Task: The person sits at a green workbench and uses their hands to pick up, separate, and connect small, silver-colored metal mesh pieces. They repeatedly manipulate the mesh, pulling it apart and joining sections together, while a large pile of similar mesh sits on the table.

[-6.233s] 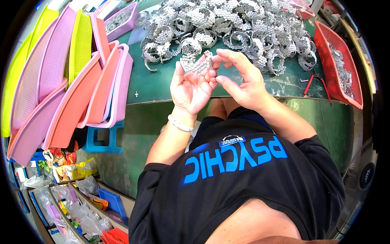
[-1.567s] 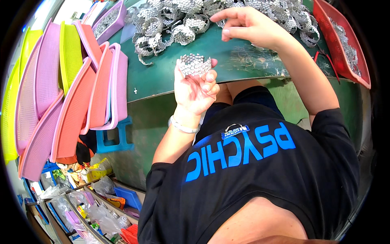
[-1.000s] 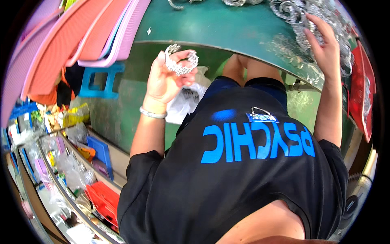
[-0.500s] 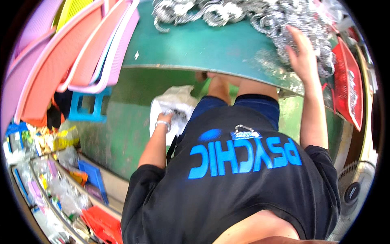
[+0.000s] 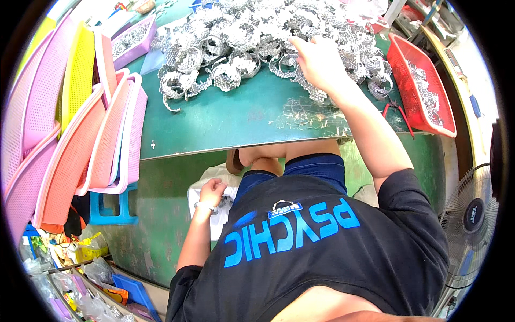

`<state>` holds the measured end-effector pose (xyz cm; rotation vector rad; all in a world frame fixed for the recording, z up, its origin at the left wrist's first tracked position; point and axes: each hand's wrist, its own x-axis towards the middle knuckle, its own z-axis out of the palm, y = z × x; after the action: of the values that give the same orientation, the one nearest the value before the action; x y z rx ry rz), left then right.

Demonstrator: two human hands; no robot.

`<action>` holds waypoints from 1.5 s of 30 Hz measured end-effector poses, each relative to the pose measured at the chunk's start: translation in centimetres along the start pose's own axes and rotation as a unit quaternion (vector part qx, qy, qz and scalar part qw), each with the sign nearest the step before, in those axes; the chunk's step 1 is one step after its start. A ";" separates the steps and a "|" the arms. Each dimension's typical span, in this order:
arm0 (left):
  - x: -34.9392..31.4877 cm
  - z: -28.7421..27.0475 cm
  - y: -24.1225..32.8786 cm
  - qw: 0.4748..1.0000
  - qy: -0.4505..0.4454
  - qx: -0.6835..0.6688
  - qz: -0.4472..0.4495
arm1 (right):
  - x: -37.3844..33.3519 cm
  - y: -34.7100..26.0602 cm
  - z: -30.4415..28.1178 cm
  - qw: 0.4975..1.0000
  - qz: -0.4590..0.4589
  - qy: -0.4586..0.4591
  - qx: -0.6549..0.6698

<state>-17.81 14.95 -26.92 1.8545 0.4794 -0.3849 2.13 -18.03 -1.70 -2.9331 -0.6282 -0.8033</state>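
On green table (image 5: 225, 118), right hand (image 5: 319, 61) among silver rings (image 5: 241, 37), grip unclear, left hand (image 5: 212, 192) curled at white bag (image 5: 206, 201), grip unclear

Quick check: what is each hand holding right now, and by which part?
Left hand is down at the white bag; any grip cannot be told. Right hand rests on the silver ring pile, holding nothing clearly.

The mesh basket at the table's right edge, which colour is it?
Red; the plastic mesh basket shows only in the head view.

- We take this for a small workshop: green worktable (image 5: 236, 115) heaped with silvery metal rings (image 5: 257, 43).
- Stacked plastic trays (image 5: 80, 123), a red basket (image 5: 424, 91), a floor fan (image 5: 472, 220).
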 end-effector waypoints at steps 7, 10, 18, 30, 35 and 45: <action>-4.7 1.3 11.9 0.981 -0.067 0.081 0.162 | 1.9 -0.2 0.2 0.997 -0.008 -0.065 -0.048; -5.5 1.4 14.8 0.977 -0.124 0.072 0.154 | 2.0 -0.7 0.1 0.996 0.006 -0.073 -0.048; -4.8 2.4 19.7 0.963 -0.181 -0.072 0.185 | 1.2 -0.3 0.6 1.000 -0.014 0.027 -0.008; -2.4 6.7 26.9 0.938 -0.129 0.041 0.320 | 1.7 0.3 1.3 0.997 -0.035 -0.053 -0.048; -1.6 7.6 28.4 0.940 -0.117 0.059 0.314 | 2.1 -0.2 0.6 0.993 -0.071 -0.074 -0.055; -1.6 7.3 28.6 0.947 -0.134 0.068 0.285 | 3.8 0.1 0.3 0.989 -0.113 -0.082 -0.046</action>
<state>-5.00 -0.54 -5.22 1.9378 -0.2788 -0.2702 5.36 -16.69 -0.06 -3.0742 -0.9748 -0.6245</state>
